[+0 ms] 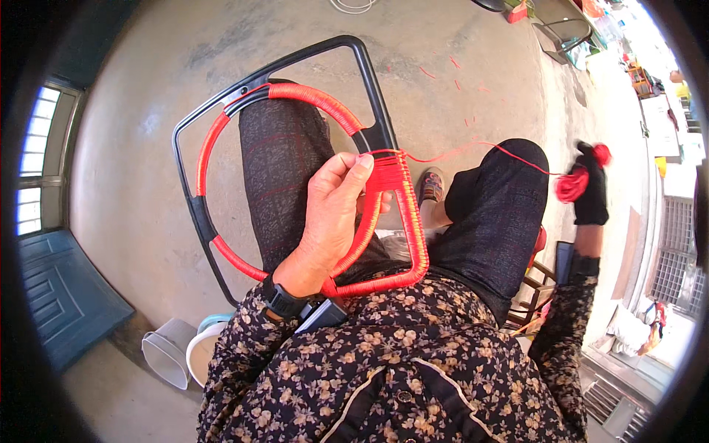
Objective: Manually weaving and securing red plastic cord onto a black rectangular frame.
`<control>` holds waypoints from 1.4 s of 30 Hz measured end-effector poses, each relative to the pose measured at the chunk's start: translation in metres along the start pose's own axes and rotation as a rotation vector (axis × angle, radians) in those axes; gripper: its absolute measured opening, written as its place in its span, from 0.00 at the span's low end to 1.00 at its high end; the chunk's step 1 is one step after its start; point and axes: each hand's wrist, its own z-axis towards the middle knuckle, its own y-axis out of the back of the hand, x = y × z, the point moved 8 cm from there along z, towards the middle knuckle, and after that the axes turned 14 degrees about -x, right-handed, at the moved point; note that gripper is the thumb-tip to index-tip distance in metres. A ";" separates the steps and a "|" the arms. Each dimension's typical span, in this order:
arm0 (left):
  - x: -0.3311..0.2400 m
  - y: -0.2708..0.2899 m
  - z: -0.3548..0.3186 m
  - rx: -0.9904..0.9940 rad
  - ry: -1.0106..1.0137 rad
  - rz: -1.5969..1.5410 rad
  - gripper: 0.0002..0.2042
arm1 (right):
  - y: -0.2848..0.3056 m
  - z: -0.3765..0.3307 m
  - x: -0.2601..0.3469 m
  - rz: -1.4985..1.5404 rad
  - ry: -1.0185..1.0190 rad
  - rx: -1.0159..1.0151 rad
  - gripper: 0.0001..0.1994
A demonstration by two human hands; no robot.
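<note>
Across my lap lies a black frame (367, 81), squarish outside with a round ring inside. Tight turns of red cord (314, 96) cover parts of the ring and the near right side of the frame. My bare left hand (325, 214) is closed on the wrapped joint where ring and outer frame meet, thumb on top. From there a loose red strand (509, 153) runs to the right. Far out on that side, my right hand (591, 192), in a black glove, grips a bundle of red cord (571, 184); its fingers are partly blurred.
Red cord scraps (454, 63) are scattered on the concrete floor (185, 96). A pale bin (166, 353) and a white bucket (203, 354) stand at lower left. A wooden rack (539, 284) is beside my right thigh. Assorted goods line the far right.
</note>
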 end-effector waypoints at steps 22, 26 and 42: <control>0.006 -0.005 -0.004 0.004 0.000 -0.031 0.06 | -0.264 -0.148 -0.057 0.717 -0.648 0.582 0.07; 0.015 -0.010 -0.001 -0.002 0.012 -0.027 0.06 | -0.264 -0.142 -0.072 0.653 -0.690 0.615 0.09; 0.026 0.001 -0.001 0.098 0.039 0.197 0.06 | -0.241 -0.157 -0.068 -0.368 -0.307 0.664 0.13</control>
